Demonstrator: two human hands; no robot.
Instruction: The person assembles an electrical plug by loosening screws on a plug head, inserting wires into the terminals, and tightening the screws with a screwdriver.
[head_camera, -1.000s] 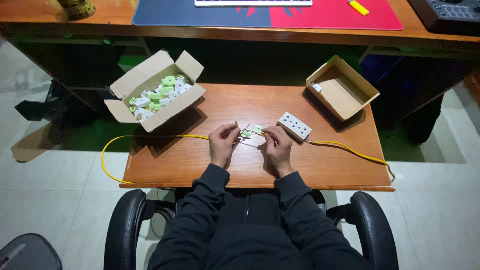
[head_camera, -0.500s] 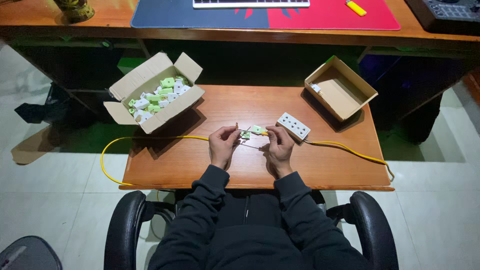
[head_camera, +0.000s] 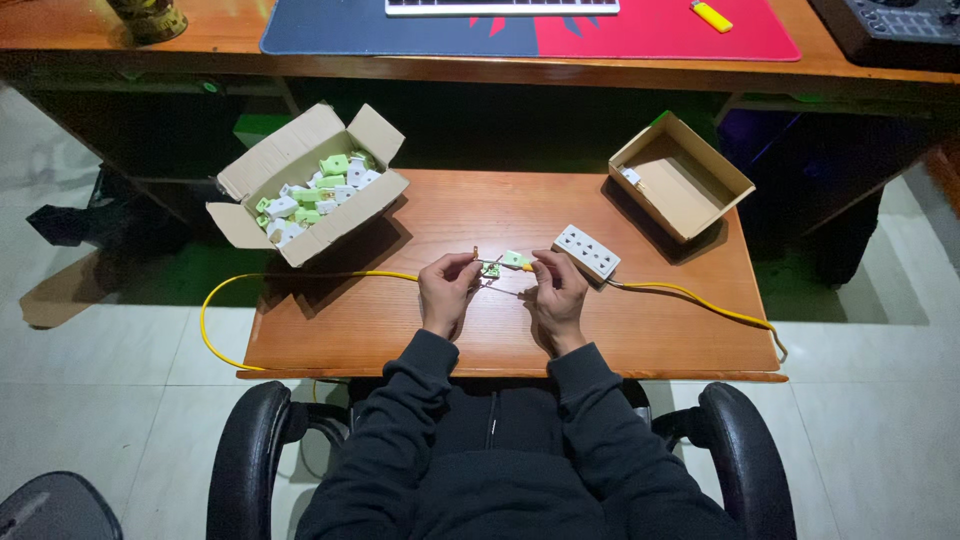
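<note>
One camera sits on the person's head and looks steeply down, from some height, at the small wooden table (head_camera: 400, 340) and the lap.

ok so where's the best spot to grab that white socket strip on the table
Probably across its two long edges, near the middle. The white socket strip lies flat and angled on the wooden table, socket face up, so its sides are free. Come from above on the right hand side, which is nearest. Avoid the end where the yellow cable leaves it.
</note>
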